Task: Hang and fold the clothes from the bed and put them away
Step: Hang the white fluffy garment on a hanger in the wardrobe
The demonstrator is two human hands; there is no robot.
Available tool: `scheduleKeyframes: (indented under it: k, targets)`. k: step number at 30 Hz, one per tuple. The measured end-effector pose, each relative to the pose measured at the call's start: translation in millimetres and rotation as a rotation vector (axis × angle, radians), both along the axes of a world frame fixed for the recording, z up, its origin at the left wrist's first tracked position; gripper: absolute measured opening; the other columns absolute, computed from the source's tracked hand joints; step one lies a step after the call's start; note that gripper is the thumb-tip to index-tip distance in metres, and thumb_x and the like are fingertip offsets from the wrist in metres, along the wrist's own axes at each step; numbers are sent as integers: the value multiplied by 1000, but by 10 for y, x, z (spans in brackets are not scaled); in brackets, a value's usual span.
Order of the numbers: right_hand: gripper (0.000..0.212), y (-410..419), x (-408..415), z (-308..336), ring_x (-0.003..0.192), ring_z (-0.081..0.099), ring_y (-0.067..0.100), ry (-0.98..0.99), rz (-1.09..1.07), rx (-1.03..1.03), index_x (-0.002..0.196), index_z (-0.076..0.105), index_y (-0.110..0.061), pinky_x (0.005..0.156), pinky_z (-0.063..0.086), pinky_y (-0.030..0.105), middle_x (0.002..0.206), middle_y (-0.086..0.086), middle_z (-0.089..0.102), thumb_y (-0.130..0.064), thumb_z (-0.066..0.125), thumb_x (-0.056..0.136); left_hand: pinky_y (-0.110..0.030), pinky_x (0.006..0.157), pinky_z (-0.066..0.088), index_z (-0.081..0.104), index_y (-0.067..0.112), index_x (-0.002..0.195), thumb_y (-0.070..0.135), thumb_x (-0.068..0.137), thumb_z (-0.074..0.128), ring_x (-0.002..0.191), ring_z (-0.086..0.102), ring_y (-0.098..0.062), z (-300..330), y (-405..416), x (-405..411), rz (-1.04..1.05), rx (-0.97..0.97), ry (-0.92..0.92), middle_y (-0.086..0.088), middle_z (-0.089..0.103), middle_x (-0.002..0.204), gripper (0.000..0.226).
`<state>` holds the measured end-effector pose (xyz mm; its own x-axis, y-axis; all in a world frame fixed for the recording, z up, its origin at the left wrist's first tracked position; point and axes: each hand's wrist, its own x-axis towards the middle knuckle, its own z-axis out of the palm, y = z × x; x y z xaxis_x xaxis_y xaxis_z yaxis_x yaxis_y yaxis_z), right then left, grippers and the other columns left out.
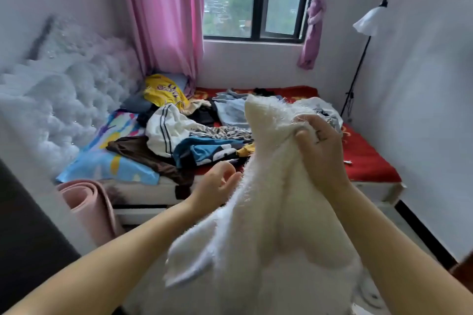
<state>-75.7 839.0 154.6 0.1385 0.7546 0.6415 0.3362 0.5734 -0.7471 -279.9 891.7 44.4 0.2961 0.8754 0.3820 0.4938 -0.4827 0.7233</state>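
A fluffy white sweater [266,212] hangs in front of me, lifted above the floor beside the bed. My right hand [317,143] grips its upper part, fingers curled into the fabric. My left hand [217,184] is beside the sweater's left edge, fingers loosely curled, holding nothing. On the bed [371,161] with its red cover lies a heap of clothes: a yellow jersey [163,92], a white garment with black stripes [166,128], a brown garment [143,153], a blue printed garment [204,151] and a light blue one [230,110].
A tufted white headboard [51,100] stands at the left. A rolled pink mat [89,210] leans by the bed's near corner. A floor lamp [368,23] stands by the right wall. Pink curtains [163,15] flank the window.
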Motion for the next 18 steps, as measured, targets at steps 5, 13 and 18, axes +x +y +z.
scheduleKeyframes:
  k: [5, 13, 18]
  targets:
    - [22, 121, -946, 53, 67, 54, -7, 18, 241, -2, 74, 62, -31, 63, 41, 7, 68, -23, 61, -15, 47, 73, -15, 87, 41, 40, 36, 125, 6, 79, 65, 112, 50, -6, 261, 112, -935, -53, -364, -215, 12, 53, 122, 60]
    - [19, 458, -1754, -251, 67, 54, 4, -47, 331, -124, 81, 65, -17, 65, 47, 20, 69, -8, 61, -9, 49, 79, -21, 72, 54, 63, 22, 110, 18, 84, 72, 91, 69, -12, 559, -283, -2046, 80, -441, -495, 4, 74, 99, 28]
    - [36, 624, -2132, -607, 76, 57, 20, -346, 445, -194, 90, 60, -30, 74, 47, 30, 82, 0, 64, 5, 55, 86, -30, 79, 56, 61, 14, 115, 10, 87, 65, 91, 69, -19, 561, -660, -2431, 111, -504, -629, -5, 72, 102, 28]
